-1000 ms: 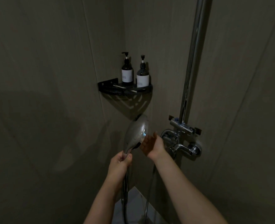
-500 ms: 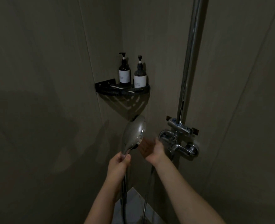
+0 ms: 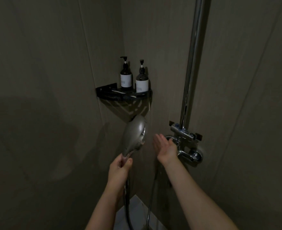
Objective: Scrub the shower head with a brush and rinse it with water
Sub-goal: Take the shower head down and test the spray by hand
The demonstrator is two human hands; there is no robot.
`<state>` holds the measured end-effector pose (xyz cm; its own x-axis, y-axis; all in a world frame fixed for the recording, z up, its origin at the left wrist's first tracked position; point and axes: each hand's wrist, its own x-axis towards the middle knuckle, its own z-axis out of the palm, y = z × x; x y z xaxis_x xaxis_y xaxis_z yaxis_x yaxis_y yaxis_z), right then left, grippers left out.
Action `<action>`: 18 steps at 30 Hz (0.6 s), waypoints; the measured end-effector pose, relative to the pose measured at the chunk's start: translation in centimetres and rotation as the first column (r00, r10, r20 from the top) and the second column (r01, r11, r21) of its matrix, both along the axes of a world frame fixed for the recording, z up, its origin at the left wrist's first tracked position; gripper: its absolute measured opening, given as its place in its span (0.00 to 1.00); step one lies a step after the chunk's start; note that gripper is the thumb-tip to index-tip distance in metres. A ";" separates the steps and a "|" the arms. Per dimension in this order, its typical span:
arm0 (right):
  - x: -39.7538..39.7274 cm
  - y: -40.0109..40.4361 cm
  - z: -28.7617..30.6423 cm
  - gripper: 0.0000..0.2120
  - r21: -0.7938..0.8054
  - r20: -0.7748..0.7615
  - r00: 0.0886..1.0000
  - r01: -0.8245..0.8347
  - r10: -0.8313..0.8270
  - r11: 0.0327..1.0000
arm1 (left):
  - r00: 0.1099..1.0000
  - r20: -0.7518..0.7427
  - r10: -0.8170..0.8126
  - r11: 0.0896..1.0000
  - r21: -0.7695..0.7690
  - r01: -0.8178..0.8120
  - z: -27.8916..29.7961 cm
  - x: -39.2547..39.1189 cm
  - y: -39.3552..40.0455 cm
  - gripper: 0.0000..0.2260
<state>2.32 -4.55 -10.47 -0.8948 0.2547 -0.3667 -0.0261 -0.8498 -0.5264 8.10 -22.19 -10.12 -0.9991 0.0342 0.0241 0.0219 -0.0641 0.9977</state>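
Dim shower corner, tiled walls. Landmark = the tap (image 3: 185,146), a chrome mixer fixed to the wall on the rt.

Left hand (image 3: 119,170) sits lower-left of the tap, fingers and thumb wrapped round the handle of the shower head (image 3: 134,133). Shower head stands upright, left of the tap and about level with it, round face turned rt toward the other hand; its back faces the camera. Face looks wet, w/ a few glints; can't tell if water is running. Hose (image 3: 127,201) drops from the handle straight down below the left hand, and a 2nd run of hose rises toward the underside of the tap.

Right hand (image 3: 166,146) is just left of the tap, between it and the shower head, palm up, fingers straight and spread wide, holding nothing. Clear gap between it and the shower head's face. Whether its far edge touches the tap I can't tell.

Pole (image 3: 192,63), chrome, rises straight up from the tap and out of view.

Shelf (image 3: 123,95), black corner type, is up-left of the tap. 2 dark pump bottles w/ white labels stand on it: bottle A (image 3: 126,77) further from the tap, bottle B (image 3: 141,80) nearer, just beside each other.
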 end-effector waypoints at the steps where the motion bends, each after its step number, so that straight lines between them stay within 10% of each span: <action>1: 0.0 0.2 -0.1 0.25 -0.006 0.005 1.000 -0.009 0.009 1.000 | 1.000 -0.013 -0.020 0.999 0.028 0.021 0.1 0.1 0.1 0.05; 14: 0.6 2.2 -2.9 0.25 -0.012 0.043 0.989 0.145 -0.144 0.989 | 0.993 -0.085 -0.084 0.995 0.050 0.089 0.4 -0.7 0.6 0.08; 18: -0.1 3.1 -3.3 0.24 0.336 -0.086 0.990 0.132 -0.109 0.933 | 0.994 -0.072 -0.087 0.994 0.057 0.091 0.5 -0.8 0.6 0.09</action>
<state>2.25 -1.45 -13.76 -0.8684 0.4614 -0.1818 -0.1606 -0.6085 -0.7771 7.29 -21.59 -9.66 -0.9880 0.1196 0.0981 0.0825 -0.1290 0.9882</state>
